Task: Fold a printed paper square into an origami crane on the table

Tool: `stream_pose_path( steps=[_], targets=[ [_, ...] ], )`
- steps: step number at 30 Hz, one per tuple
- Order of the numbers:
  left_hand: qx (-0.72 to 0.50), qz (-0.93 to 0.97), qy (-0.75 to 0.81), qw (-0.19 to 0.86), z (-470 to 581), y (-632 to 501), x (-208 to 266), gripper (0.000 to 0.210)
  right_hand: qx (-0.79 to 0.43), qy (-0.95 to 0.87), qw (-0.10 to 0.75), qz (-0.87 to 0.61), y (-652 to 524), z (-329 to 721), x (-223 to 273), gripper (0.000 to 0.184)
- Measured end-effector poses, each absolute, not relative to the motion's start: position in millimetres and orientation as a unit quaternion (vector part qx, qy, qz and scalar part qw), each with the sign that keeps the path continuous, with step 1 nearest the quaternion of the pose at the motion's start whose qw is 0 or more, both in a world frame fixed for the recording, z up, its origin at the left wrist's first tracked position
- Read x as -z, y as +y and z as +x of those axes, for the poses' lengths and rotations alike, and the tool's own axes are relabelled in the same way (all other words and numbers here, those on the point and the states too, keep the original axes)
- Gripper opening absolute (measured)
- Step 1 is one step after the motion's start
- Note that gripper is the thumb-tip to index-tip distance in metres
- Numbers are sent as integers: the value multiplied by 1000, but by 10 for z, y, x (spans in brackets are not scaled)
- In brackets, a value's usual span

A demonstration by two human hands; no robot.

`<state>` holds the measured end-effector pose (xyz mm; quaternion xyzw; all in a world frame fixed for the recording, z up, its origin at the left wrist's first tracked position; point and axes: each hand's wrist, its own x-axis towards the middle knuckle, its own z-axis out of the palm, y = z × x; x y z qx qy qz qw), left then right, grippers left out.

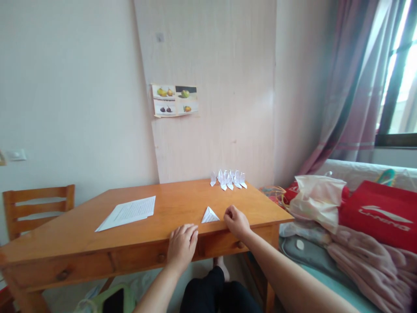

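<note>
A folded paper triangle (210, 215) with printed text lies near the front edge of the wooden table (176, 198). To its left, my left hand (184, 241) rests on the table's edge, palm down with fingers stretched out and nothing in them. My right hand (236, 221) is just right of the triangle, apart from it, with its fingers curled in and nothing visible in them. Several folded paper figures (230, 179) stand in a cluster at the table's back right. On the left side lies a stack of printed paper sheets (130, 211).
A wooden chair (39, 206) stands at the left. Right of the table are a red bag (381, 215), a white plastic bag (317, 198) and a pink cloth (371, 256). Drawers with knobs (63, 275) run along the table front. Fruit pictures (175, 101) hang on the wall.
</note>
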<state>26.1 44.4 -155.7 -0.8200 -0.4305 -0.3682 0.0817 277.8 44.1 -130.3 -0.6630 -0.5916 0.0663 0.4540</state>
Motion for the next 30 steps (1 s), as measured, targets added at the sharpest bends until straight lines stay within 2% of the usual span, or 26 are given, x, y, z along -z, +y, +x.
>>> stream_pose_path(
  steps=[5, 12, 20, 30],
  targets=[
    [337, -840, -404, 131, 180, 401, 1682, 41, -48, -600, 442, -665, 420, 2785, 1331, 3],
    [334, -832, -422, 131, 221, 303, 1695, 53, -39, -603, 424, -675, 421, 2786, 1352, 6],
    [346, -823, -440, 98, 289, 203, 1690, 56, -74, -619, 377, -685, 481, 2830, 1309, 15],
    [346, -829, -431, 86, 282, 203, 1666, 56, -84, -634, 320, -700, 548, 2695, 1204, 36]
  ],
)
